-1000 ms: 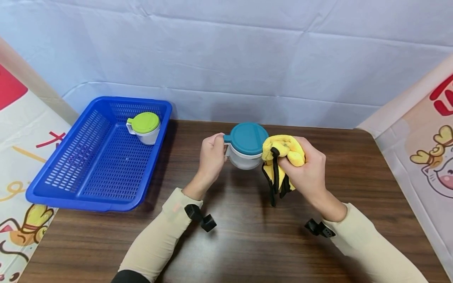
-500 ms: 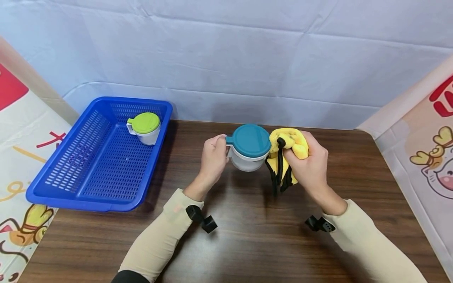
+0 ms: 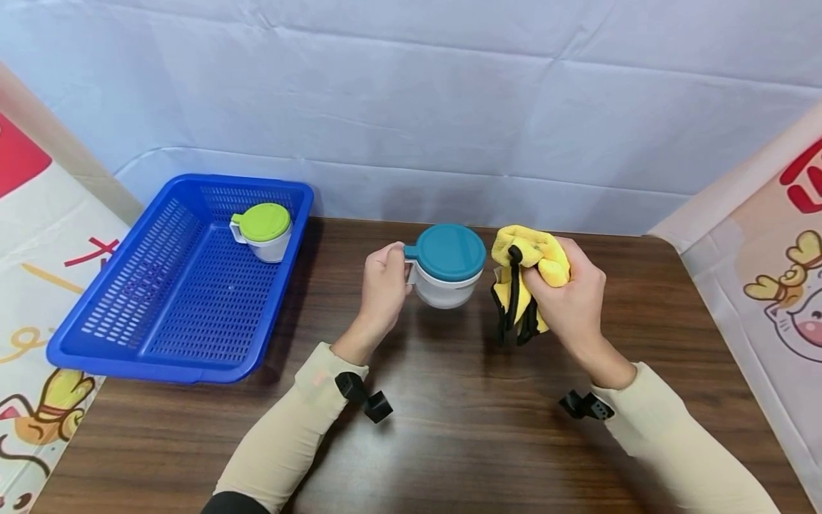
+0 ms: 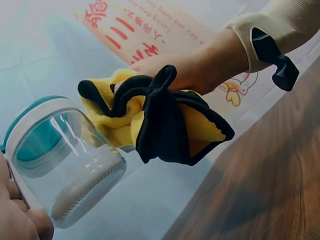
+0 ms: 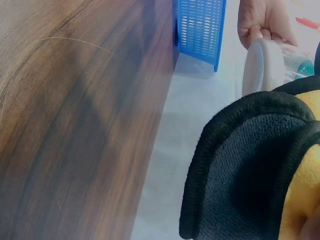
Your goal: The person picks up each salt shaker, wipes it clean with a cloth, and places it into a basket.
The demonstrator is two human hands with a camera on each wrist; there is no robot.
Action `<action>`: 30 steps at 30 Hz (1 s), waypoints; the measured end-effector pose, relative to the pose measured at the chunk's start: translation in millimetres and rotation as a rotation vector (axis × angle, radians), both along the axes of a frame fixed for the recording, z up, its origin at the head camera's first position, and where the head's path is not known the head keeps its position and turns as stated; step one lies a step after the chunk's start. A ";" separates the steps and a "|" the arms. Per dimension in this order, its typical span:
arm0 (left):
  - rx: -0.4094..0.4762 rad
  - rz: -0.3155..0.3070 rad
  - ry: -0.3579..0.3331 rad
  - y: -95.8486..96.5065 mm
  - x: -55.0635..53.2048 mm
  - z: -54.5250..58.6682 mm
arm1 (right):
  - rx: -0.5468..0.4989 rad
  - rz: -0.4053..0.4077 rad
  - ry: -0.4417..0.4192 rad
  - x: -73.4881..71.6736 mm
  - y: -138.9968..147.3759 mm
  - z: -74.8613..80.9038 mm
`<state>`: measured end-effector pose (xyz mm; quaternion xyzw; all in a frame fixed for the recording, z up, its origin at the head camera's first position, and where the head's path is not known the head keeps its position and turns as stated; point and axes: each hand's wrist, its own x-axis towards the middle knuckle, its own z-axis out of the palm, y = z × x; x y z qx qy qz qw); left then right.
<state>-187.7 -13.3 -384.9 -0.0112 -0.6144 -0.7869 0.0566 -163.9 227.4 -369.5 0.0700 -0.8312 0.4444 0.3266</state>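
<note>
My left hand (image 3: 383, 284) grips the white handle of a clear seasoning jar (image 3: 444, 291) with a teal lid (image 3: 452, 252). The jar hangs upright above the table, and its glass body (image 4: 70, 150) shows in the left wrist view. To its right, my right hand (image 3: 574, 289) holds a bunched yellow cloth (image 3: 530, 246) with black edging, its loose corners hanging down. A narrow gap separates cloth and jar in the head view. In the right wrist view the cloth's dark grey side (image 5: 245, 165) fills the foreground, partly covering the jar.
A blue plastic basket (image 3: 257, 357) stands at the left of the brown wooden table (image 3: 462, 428). Inside it, near the back right corner, sits a similar jar with a lime green lid (image 3: 265, 222). A pale cloth backdrop (image 3: 411, 107) rises behind the table.
My right hand has drawn the yellow cloth away from the jar's side, to the right and slightly back. The jar in my left hand has shifted only a little.
</note>
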 end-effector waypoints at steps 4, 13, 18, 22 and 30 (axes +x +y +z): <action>-0.001 0.004 0.000 0.9 0.0 0.7 | -0.008 -0.002 0.009 1.3 0.1 1.0; 0.022 0.003 0.005 0.3 -1.2 2.0 | -0.019 -0.008 0.038 5.0 -0.8 1.4; 0.039 0.001 0.013 -0.2 -2.9 2.4 | -0.017 0.006 0.055 7.9 -0.7 2.1; 0.037 0.006 0.021 0.4 -4.2 2.1 | -0.023 0.019 0.068 10.3 0.2 1.5; 0.051 0.027 0.024 3.5 -6.0 1.7 | -0.072 0.098 0.148 21.9 -9.5 7.4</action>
